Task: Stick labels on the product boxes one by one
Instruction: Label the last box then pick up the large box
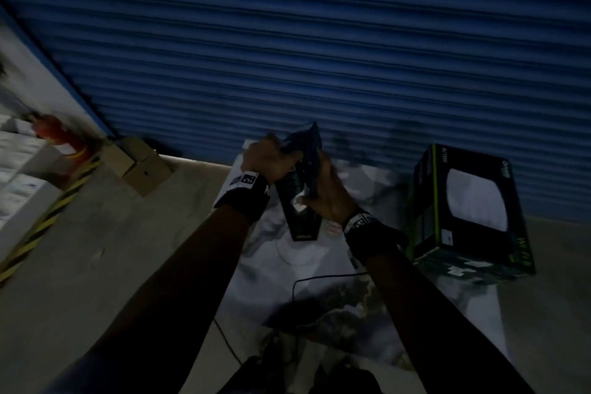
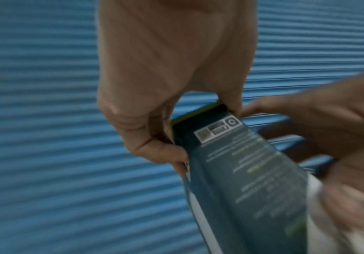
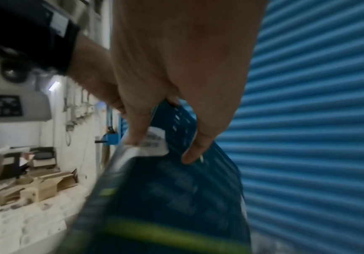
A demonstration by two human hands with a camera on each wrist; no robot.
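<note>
Both hands hold one dark narrow box (image 1: pixel 299 182) aloft: left hand (image 1: pixel 267 158) curled round its top end, right hand (image 1: pixel 323 198) pinching a white label (image 3: pixel 154 142) against it, before a blue shutter (image 1: pixel 319 41) above the floor (image 1: pixel 112 249).

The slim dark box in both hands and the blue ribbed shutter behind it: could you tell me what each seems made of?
Slim dark box: printed cardboard by its look, with sharp folded edges and a slight sheen. Blue ribbed shutter: probably painted corrugated metal, given its even horizontal ribs.
</note>
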